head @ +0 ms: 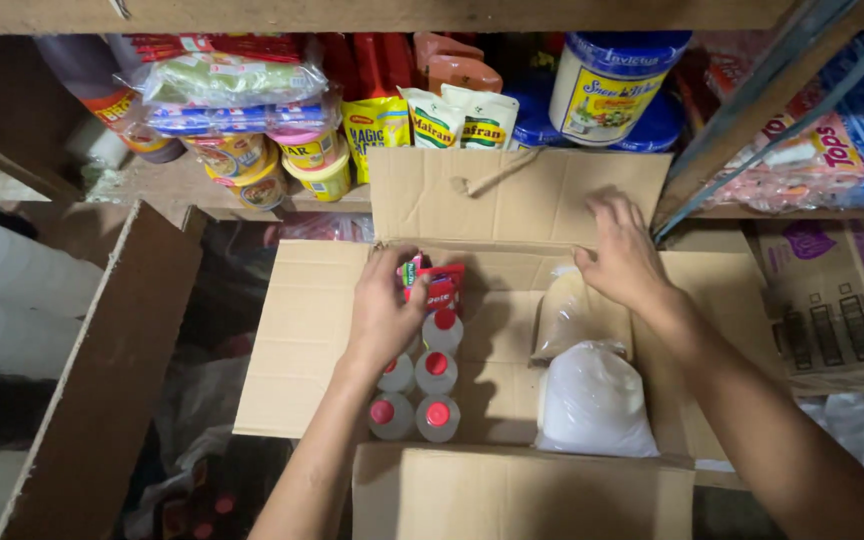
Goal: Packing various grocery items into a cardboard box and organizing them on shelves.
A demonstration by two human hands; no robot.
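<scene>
— Starting with the biggest thing: an open cardboard box (pixel 302 340) fills the middle of the frame, flaps spread to all four sides, the far flap standing up toward the shelf (pixel 182 190) at the top.

— Where do the hands sit against it?

— Both are inside its upper half. The left hand (pixel 384 305) is at centre, curled around a small red packet (pixel 442 285), which it holds just above the rows of clear bottles with red caps (pixel 436 363). The right hand (pixel 620 250) is to the right of centre, fingers spread and nearly flat, resting at the fold of the far flap; it grips nothing that I can see.

— So which hand is nearer the packet?

— The left, already touching it. The packet lies up and right of that palm, its long side roughly upright in the frame. The bottles run in two columns down toward the lower edge, directly beneath that wrist.

— And on the right?

— A white bag (pixel 594 400) low in the box, with a brownish bag (pixel 564 315) above it, just below the right hand.

— Anything unclear?

— The left fingers cover much of the packet, so its full shape is hidden, and one or two bottles lie under the wrist. The dark gap at the left of the box cannot be made out.
</scene>
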